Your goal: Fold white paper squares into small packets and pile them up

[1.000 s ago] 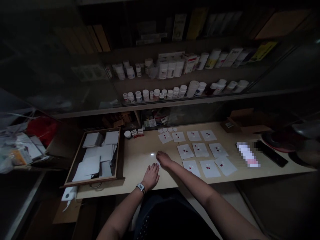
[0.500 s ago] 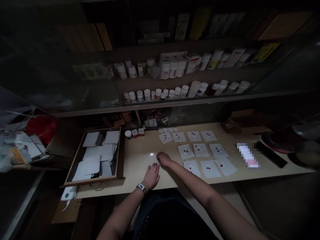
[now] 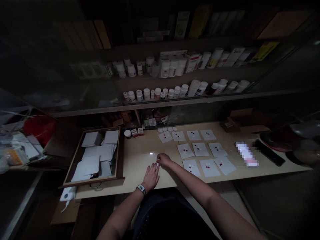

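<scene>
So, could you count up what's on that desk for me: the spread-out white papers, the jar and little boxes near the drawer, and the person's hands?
Spread-out white papers: 10
Jar: 1
Little boxes: 2
Hands: 2, left hand and right hand
Total: 15

Left hand [image 3: 150, 178] lies flat on the worktop [image 3: 140, 146]; curled right hand [image 3: 163, 160] adjoins it, a white item [image 3: 157, 165] partly hidden between. Right: paper squares [image 3: 212, 172] bearing red pieces [image 3: 207, 167]. Left: open drawer [image 3: 120, 156] holding white papers [image 3: 88, 166]. Far: white bottles [image 3: 164, 69]
</scene>
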`<state>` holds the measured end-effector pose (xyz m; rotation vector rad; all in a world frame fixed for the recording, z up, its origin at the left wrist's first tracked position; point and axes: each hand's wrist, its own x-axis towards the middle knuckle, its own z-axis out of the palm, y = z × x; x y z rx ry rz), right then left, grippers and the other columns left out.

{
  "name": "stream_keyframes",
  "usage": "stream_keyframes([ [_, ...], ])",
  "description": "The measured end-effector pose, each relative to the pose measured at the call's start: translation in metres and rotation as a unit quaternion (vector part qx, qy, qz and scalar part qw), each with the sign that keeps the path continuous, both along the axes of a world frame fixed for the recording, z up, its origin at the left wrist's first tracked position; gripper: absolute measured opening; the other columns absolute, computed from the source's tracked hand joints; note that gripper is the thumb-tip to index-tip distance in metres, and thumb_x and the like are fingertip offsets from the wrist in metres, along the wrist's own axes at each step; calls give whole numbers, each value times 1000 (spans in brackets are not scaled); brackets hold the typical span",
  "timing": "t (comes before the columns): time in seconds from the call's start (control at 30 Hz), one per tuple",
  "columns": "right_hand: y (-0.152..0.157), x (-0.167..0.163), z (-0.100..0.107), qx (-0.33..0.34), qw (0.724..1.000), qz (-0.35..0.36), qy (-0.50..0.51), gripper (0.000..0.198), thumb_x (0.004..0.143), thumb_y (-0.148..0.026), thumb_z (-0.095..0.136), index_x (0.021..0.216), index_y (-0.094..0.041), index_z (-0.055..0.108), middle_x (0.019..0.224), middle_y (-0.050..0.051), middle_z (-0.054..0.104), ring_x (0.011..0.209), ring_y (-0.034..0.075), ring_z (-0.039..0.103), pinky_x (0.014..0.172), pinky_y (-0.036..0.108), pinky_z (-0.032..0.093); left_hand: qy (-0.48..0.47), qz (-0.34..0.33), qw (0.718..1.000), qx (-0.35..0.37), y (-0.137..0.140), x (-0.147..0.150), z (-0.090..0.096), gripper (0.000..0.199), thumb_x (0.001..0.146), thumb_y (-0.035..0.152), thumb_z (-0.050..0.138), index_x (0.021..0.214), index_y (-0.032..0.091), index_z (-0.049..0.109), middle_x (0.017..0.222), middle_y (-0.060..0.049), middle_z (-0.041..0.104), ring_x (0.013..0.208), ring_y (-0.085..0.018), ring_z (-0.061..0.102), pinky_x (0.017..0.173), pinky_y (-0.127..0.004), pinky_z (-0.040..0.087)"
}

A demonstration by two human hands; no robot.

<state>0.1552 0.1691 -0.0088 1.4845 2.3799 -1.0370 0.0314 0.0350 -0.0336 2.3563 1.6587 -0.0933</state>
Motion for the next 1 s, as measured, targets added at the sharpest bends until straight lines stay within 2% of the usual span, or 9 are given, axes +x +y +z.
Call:
stream_keyframes([
  [0.2,-16,1,-2,49,997,-45,28,18,80,-22,55,90,-19,69,94,6,69,87,17,59,69,23,35,10,9,1000,1,0,1,2,58,94,36,34,145,11,27,146,-18,34,137,-30,26,108,-49,25],
  [0.37,-24,3,-5,31,996,-84,9,12,77,-24,61,84,-18,69,87,5,69,79,16,58,64,23,32,12,9,1000,-11,1,3,4,58,93,37,35,145,11,27,147,-18,34,138,-31,23,108,-51,23],
  [0.47,-26,6,-7,58,995,-79,29,13,81,-22,56,83,-17,68,87,5,68,80,16,58,66,23,32,8,-8,1000,-23,2,2,7,60,92,39,36,145,12,26,149,-19,30,139,-32,20,109,-53,21],
  [0.57,-31,11,-10,109,991,-50,65,14,84,-21,53,83,-17,66,87,5,66,84,16,56,71,23,34,5,-28,999,-34,3,-1,12,60,92,39,37,146,15,25,151,-18,25,140,-31,16,110,-55,18],
  [0.67,-36,16,-12,146,986,7,85,15,87,-21,51,84,-16,65,88,6,64,89,17,55,75,24,35,0,-23,999,-40,3,-3,16,58,92,39,37,145,15,27,151,-18,24,140,-31,16,109,-56,18],
  [0.83,-43,18,-7,164,980,99,54,18,89,-21,47,88,-15,65,92,10,63,92,21,53,78,28,37,-34,4,999,-40,2,-2,20,55,93,40,37,140,14,36,149,-19,29,139,-32,20,109,-55,21],
  [1.0,-52,25,0,189,970,144,52,24,90,-24,45,100,-15,64,94,11,62,92,22,52,78,31,38,-38,10,999,-34,2,-2,22,50,93,38,39,137,16,40,149,-17,30,138,-32,21,108,-55,22],
])
